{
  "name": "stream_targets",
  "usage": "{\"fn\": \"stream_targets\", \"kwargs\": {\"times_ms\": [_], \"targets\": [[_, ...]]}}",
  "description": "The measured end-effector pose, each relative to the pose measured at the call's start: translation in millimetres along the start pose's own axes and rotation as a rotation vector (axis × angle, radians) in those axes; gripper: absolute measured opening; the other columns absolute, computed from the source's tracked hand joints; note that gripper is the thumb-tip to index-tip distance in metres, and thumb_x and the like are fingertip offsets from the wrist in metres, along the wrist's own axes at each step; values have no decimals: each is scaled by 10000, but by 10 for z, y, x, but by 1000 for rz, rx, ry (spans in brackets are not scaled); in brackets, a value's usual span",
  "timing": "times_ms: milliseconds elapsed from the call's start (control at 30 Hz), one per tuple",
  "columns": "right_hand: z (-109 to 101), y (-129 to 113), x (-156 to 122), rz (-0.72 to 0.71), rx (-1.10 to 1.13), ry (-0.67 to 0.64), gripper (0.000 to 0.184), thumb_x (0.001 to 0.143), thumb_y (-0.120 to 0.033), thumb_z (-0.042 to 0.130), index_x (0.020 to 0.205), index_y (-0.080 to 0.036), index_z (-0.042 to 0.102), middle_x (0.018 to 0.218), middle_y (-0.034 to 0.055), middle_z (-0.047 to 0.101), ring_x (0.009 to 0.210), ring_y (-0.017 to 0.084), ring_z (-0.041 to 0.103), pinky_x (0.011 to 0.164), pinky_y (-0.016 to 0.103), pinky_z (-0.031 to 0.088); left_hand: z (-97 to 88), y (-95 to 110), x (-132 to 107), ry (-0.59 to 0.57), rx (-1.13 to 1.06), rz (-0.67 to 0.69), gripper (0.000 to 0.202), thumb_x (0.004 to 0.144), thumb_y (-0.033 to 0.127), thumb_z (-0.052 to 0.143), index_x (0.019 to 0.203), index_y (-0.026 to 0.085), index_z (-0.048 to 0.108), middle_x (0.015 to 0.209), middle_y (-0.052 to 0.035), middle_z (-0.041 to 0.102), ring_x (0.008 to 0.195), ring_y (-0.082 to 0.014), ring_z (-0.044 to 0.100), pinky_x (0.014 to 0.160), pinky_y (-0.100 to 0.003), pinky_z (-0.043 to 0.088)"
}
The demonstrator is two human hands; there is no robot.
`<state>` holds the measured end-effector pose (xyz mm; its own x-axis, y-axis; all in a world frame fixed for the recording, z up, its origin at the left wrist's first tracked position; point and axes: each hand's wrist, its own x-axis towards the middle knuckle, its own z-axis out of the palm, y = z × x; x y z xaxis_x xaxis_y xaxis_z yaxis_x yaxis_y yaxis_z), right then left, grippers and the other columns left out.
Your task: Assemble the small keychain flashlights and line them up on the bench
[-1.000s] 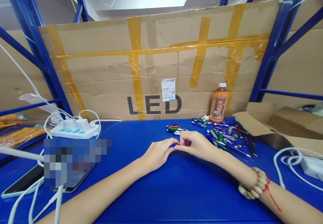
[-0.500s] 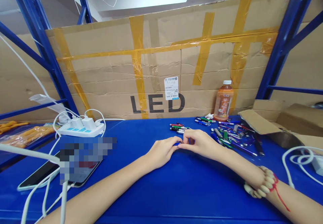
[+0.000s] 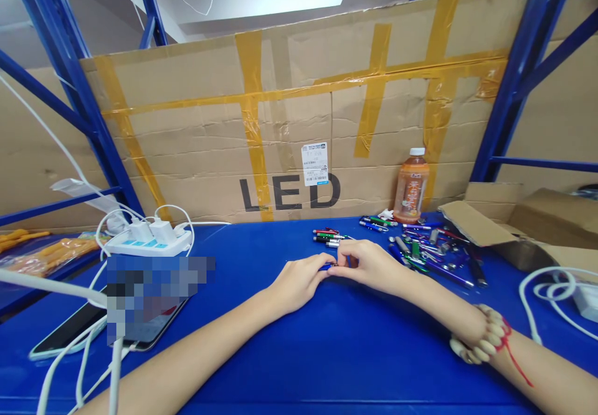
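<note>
Just above the blue tabletop, my left hand [image 3: 301, 283] is closed with its fingertips around a small blue pen [image 3: 326, 267], of which only a short length shows. My right hand [image 3: 367, 264] meets it from the other side, thumb and forefinger pinched at the pen's end; the fingers hide most of what they grip. Right behind the hands lie several pens [image 3: 327, 237] with red, green, black and silver barrels. To the right of my right hand spreads a loose heap of coloured metal pens and pen parts [image 3: 432, 250].
An orange drink bottle [image 3: 411, 184] stands behind the heap, with an open cardboard box [image 3: 509, 247] at its right. On the left are a white power strip [image 3: 149, 243], phones [image 3: 70, 324] and white cables. A taped cardboard sheet [image 3: 210, 147] closes the back.
The camera view has shifted slightly. Both hands keep the same pinch on the blue pen, with no clear movement between them.
</note>
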<state>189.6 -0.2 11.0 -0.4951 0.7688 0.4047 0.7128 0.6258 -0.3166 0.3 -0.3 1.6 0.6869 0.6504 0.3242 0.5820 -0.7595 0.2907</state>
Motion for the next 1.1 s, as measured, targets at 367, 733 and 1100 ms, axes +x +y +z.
{"fn": "stream_targets", "kwargs": {"times_ms": [367,733,1100], "targets": [[16,8,0,-16,-12,23,309,770,-425,564,616,-159,531,611,-16,539,568,88,443,525,199,272,-4,-4,-1,5,-6,21,215,912,275,331,1070,250,475,1059,7,602,868,-141,590,693,-222,432],[10,-17,-5,-22,-24,26,316,770,-434,559,616,-161,533,634,-8,540,571,91,451,522,202,278,14,-13,2,16,-8,24,215,907,270,339,1070,247,478,1068,4,599,895,-140,585,736,-227,435],[-63,-3,13,11,-47,134,254,739,-467,582,752,-217,621,737,-10,587,553,83,489,516,198,314,0,17,9,93,-7,-74,221,904,262,327,1078,251,463,1070,3,595,876,-152,587,741,-252,440]]}}
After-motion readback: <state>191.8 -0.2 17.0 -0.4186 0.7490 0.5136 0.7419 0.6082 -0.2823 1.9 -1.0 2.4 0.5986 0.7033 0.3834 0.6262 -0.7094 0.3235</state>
